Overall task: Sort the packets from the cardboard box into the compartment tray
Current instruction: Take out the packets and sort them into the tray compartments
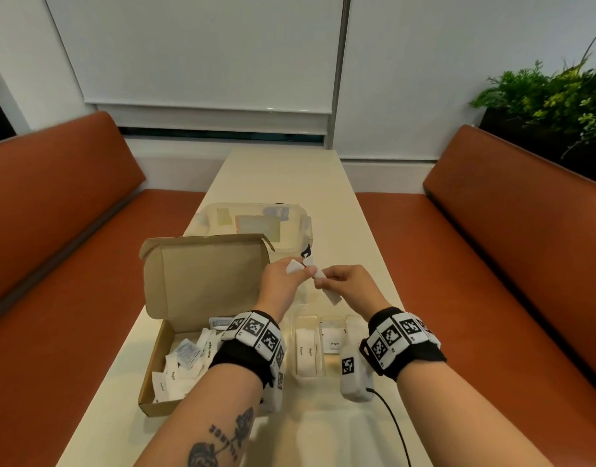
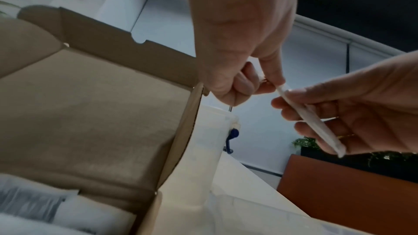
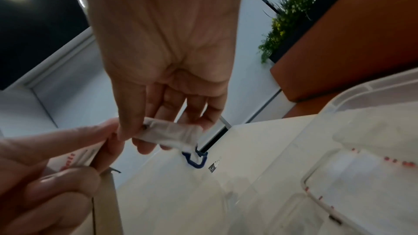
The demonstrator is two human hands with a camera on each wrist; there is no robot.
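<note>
From the head camera, I have both hands raised just beyond the cardboard box (image 1: 189,335), which sits open on the counter (image 1: 283,183) with loose packets inside. My left hand (image 1: 279,281) pinches a small white packet (image 1: 293,266); my right hand (image 1: 350,284) grips a longer white packet (image 1: 328,288). The compartment tray (image 1: 306,374) lies just right of the box, some sugar and pepper packets already in its slots.

On the left wrist camera, the long packet shows edge-on between my right fingers (image 2: 291,108), beside the box's raised lid (image 2: 95,106).

On the right wrist camera, thumb and fingers close round that packet.

I judge I'm separating two packets mid-sort. Next I must read each label, then lower each to its matching slot.
</note>
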